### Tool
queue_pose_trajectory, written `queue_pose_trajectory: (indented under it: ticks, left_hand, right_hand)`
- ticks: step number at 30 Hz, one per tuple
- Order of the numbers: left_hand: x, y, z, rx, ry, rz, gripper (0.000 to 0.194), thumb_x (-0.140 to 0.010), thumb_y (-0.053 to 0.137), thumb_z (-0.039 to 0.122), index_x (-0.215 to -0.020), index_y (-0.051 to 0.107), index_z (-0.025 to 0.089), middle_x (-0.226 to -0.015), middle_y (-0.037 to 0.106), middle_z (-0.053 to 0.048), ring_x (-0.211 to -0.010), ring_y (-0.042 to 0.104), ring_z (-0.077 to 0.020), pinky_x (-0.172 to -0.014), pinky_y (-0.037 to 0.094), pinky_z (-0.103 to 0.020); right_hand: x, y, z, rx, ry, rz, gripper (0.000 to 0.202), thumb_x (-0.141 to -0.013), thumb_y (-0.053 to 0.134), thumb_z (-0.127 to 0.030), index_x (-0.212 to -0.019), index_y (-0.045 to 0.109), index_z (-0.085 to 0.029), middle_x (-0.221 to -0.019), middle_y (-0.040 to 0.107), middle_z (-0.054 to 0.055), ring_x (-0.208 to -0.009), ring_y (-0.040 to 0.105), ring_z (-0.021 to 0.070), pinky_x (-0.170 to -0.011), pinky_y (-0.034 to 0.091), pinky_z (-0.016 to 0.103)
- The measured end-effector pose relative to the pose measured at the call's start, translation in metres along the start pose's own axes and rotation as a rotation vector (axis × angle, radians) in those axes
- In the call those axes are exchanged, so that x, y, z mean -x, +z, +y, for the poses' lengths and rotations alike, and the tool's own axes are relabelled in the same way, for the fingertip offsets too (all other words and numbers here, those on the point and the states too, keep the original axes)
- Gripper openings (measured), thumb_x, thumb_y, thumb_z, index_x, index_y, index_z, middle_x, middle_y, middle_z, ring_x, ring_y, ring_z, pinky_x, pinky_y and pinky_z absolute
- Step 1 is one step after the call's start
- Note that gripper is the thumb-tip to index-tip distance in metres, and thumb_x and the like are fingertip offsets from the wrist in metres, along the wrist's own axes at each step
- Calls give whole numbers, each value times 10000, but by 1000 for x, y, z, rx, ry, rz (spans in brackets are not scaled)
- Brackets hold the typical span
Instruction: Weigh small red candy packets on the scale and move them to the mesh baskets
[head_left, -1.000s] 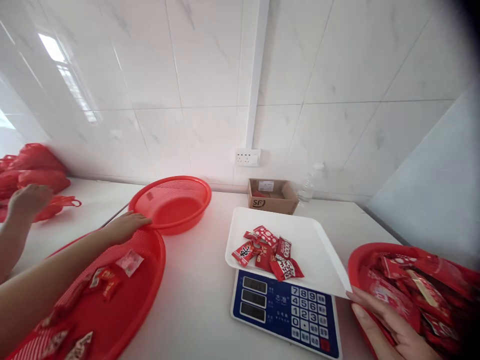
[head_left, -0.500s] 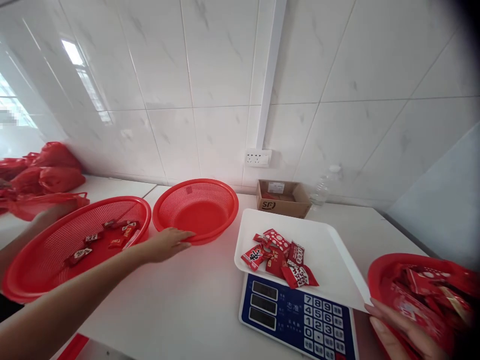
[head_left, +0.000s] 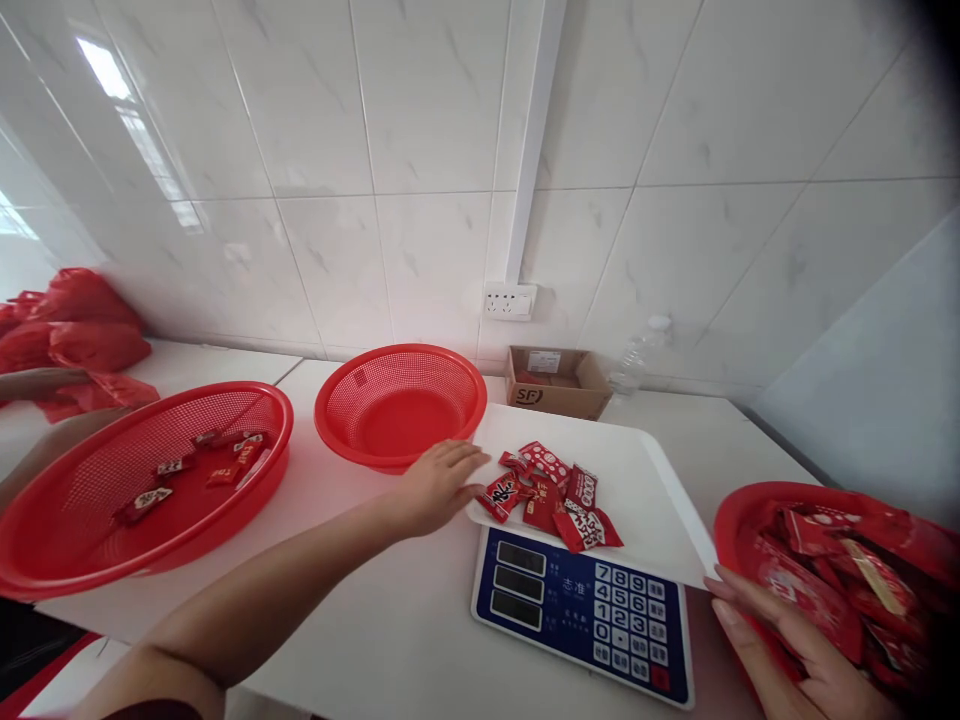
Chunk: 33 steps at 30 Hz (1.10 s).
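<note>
A white tray [head_left: 637, 470] rests on a blue digital scale [head_left: 555, 600], with several red candy packets [head_left: 547, 490] on its left part. My left hand [head_left: 442, 487] reaches over the tray's left edge, its thumb and fingers apart around that edge. At the tray's right front corner, my right hand [head_left: 772, 640] pinches the rim between thumb and fingers. Just behind my left hand stands a red mesh basket [head_left: 401, 425] with nothing in it.
A larger red basket [head_left: 82, 480] with several packets stands left; a full red basket [head_left: 750, 500] is right. Behind are an SF cardboard box [head_left: 562, 400] and a clear bottle [head_left: 637, 355]. Another person's hands [head_left: 105, 420] touch red bags [head_left: 97, 320] at far left.
My left hand has moved right from the empty basket's rim to the tray's left edge. My right hand remains at the tray corner. The view has shifted slightly, and a second hand now shows among the bags.
</note>
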<state>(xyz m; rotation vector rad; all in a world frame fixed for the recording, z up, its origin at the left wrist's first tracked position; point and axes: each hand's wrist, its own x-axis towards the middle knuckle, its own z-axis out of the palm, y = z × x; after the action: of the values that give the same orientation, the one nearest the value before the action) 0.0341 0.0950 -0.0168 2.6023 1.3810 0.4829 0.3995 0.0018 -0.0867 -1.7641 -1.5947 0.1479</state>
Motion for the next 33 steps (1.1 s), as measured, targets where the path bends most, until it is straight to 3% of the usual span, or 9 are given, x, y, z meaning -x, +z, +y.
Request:
queue_pose_trajectory:
  ticks: [3, 9, 13, 18, 20, 23, 28, 30, 33]
  left_hand:
    - [-14, 13, 24, 97, 140, -18, 376, -903, 543, 332, -1248, 538, 184, -1283, 588, -111, -1189, 532, -237, -1009, 424, -380]
    - [-32, 25, 36, 134, 113, -14, 368, -808, 569, 163, -1174, 591, 190, -1206, 613, -97, -1095, 568, -250, -926, 484, -367]
    - [-34, 2, 20, -32, 40, 113, 376, -771, 493, 37, -1069, 641, 210, -1128, 627, -54, -1029, 558, -209, -906, 471, -318]
    - [-33, -27, -9, -165, -145, 171, 259, -880, 442, 159, -1047, 641, 169, -1196, 591, -140, -1163, 479, -335, -942, 406, -532]
    - [-36, -24, -9, -159, -86, 115, 250, -885, 488, 218, -1092, 624, 180, -1259, 570, -126, -1238, 431, -330, -1011, 352, -538]
    - [-47, -3, 5, -129, 81, -24, 290, -850, 557, 204, -1137, 598, 214, -1246, 602, -55, -1235, 465, -231, -1065, 347, -380]
    - [-67, 32, 25, -139, 140, -114, 277, -852, 482, 110, -1098, 594, 171, -1100, 648, -80, -1037, 592, -208, -894, 469, -313]
    - [-69, 32, 24, -155, 108, -110, 267, -867, 449, 103, -1076, 596, 181, -1041, 651, -81, -956, 615, -212, -798, 494, -309]
    - [-64, 12, 13, -178, 23, -61, 306, -858, 437, 69, -1094, 582, 197, -1025, 643, -84, -938, 611, -227, -727, 494, -310]
  right_hand:
    - [0, -1, -2, 45, -8, 10, 325, -791, 564, -506, -1032, 673, -317, -1026, 718, 13, -929, 668, 266, -818, 559, 387]
    - [3, 1, -4, 75, -8, 27, 402, -808, 500, -551, -1074, 658, -294, -1060, 714, 22, -917, 672, 251, -725, 570, 348]
    - [2, -2, -6, 71, 7, 3, 413, -805, 488, -576, -1051, 664, -294, -1046, 722, 20, -913, 681, 244, -735, 572, 339]
    - [-4, -2, -29, 106, 17, -25, 478, -808, 419, -623, -994, 672, -262, -1025, 726, 67, -937, 678, 292, -766, 573, 426]
    - [-9, 5, -47, 85, -55, -29, 481, -826, 405, -597, -1006, 666, -236, -1033, 719, 93, -953, 671, 299, -803, 561, 457]
    - [-19, 23, -75, -6, -223, -121, 405, -857, 441, -505, -1078, 641, -230, -1096, 696, 89, -1027, 643, 272, -894, 528, 453]
    - [-39, 47, -101, -29, -351, -256, 352, -862, 464, -366, -1138, 626, -218, -1170, 659, 102, -1121, 584, 283, -959, 474, 499]
    - [-43, 50, -102, -31, -320, -307, 355, -856, 468, -333, -1155, 620, -216, -1177, 652, 103, -1107, 589, 274, -936, 491, 482]
    - [-46, 52, -98, -58, -263, -350, 354, -849, 478, -318, -1159, 621, -224, -1159, 656, 95, -1092, 593, 259, -903, 508, 446]
